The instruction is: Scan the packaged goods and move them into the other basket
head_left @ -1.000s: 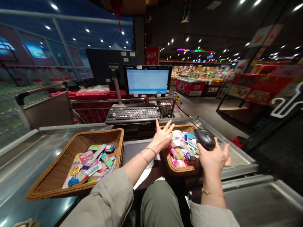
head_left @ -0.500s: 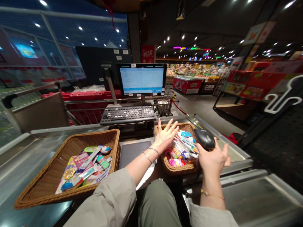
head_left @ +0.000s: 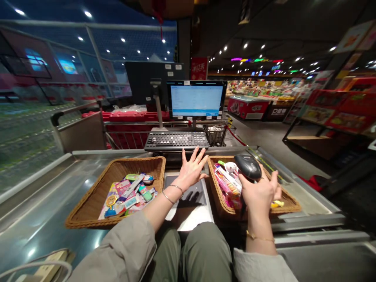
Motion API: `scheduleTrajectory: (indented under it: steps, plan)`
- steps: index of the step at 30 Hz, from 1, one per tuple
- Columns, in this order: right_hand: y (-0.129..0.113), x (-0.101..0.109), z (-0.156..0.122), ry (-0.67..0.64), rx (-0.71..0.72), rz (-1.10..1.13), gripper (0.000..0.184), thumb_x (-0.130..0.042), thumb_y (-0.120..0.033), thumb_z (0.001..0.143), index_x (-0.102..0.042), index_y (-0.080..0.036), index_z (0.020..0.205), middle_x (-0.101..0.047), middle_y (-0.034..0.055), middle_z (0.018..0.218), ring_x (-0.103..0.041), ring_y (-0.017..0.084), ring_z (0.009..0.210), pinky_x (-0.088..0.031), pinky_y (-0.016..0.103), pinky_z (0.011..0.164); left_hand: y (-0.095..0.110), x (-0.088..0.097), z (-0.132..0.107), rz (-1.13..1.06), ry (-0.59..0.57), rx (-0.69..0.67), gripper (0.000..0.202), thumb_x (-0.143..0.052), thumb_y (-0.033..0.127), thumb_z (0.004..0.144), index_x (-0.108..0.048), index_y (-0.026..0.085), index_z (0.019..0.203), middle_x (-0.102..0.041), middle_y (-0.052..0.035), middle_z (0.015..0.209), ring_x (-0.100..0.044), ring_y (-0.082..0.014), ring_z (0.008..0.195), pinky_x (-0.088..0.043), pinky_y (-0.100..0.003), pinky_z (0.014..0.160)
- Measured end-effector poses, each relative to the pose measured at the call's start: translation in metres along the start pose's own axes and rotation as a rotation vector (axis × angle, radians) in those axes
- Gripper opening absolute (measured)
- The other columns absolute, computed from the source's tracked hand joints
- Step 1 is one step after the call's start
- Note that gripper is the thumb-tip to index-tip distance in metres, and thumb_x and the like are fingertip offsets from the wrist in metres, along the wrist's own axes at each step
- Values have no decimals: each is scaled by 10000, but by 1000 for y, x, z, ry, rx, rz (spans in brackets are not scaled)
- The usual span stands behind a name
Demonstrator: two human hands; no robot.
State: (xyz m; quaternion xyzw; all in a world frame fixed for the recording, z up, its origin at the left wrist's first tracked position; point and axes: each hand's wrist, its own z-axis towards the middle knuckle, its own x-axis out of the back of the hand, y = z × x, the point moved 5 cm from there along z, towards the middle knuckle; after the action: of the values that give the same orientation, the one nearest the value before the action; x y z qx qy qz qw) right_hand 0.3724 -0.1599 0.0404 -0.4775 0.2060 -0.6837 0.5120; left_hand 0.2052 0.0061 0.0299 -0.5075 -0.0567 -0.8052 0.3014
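My right hand (head_left: pixel 260 192) grips a black handheld barcode scanner (head_left: pixel 248 166) and holds it above the right wicker basket (head_left: pixel 289 202), which holds several colourful small packets (head_left: pixel 227 182). My left hand (head_left: pixel 190 169) hovers with fingers spread over the dark scanner plate (head_left: pixel 188 194) between the two baskets, and holds nothing. The left wicker basket (head_left: pixel 94 203) contains several colourful packets (head_left: pixel 126 194). Both wrists wear thin bracelets.
A black keyboard (head_left: pixel 176 140) and a lit monitor (head_left: pixel 196 100) stand behind the baskets on the steel checkout counter (head_left: pixel 44 219). Red shopping baskets (head_left: pixel 132 117) and a wire cart lie beyond. Store aisles and red display shelves (head_left: pixel 337 113) stretch to the right.
My left hand has moved left, from over the right basket to above the scanner plate. The right hand keeps hold of the scanner. The view has shifted to the left.
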Motion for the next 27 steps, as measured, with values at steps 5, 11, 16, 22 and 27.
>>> scheduleTrajectory:
  steps: [5,11,16,22,27]
  plan:
    - [-30,-20,-16,-50,111,25,758,-661,-600,676,-645,-158,1292,-409,250,1510,-350,373,1410,-156,599,1135,-40,5,-31,43,-23,68,805,-611,589,876,-346,225,1544,-159,-131,1661,-58,-358,1547,92,-765,1129]
    - [-60,-48,-43,-149,234,29,675,-587,-567,749,-651,-140,1267,-588,215,1352,-336,356,1418,-141,575,1146,-92,14,-75,67,-55,190,766,-633,536,880,-378,218,1529,-209,-153,1645,-109,-364,1540,47,-764,1140]
    - [-83,-70,-62,-218,282,22,590,-570,-529,772,-685,-139,1199,-613,198,1334,-311,365,1427,-146,588,1136,-138,16,-115,98,-81,271,635,-615,437,915,-443,229,1490,-243,-156,1636,-159,-372,1530,46,-781,1124]
    - [-100,-96,-85,-308,317,43,485,-600,-492,779,-718,-178,1130,-619,160,1344,-268,348,1449,-154,583,1143,-187,17,-158,182,-186,280,539,-508,112,923,-516,300,1428,-278,-112,1633,-207,-346,1523,-11,-795,1123]
    - [-102,-111,-102,-354,329,56,587,-558,-526,788,-671,-156,1229,-616,151,1359,-250,339,1464,-135,613,1137,-218,11,-184,235,-310,193,624,-472,-4,867,-550,318,1395,-296,-86,1632,-213,-338,1522,-9,-787,1128]
